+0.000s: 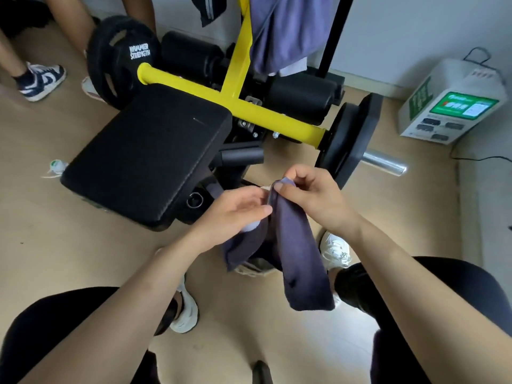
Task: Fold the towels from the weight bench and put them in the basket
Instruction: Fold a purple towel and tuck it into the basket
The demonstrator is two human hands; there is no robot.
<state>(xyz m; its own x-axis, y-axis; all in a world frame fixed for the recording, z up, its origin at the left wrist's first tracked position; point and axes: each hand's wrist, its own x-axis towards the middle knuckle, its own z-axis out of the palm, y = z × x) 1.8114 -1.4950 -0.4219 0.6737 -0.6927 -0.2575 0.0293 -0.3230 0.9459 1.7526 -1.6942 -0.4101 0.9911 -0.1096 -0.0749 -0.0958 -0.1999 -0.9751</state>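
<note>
A dark purple towel (297, 256) hangs in front of me, folded into a long strip that drops toward the floor. My right hand (313, 195) pinches its top corner between thumb and forefinger. My left hand (238, 207) holds the towel's other edge just to the left, fingers lightly curled on the cloth. Another purple towel (279, 31) is draped over the yellow upright of the weight bench (149, 153) at the top of the view. Below the hanging towel a pale basket (253, 267) shows only as a sliver.
The bench's black pad sits left of my hands, with the yellow crossbar (230, 105) and black weight plates (119, 59) behind. A white and green box (451, 103) stands at the right wall. Another person's legs and sneakers (41, 79) are at the upper left.
</note>
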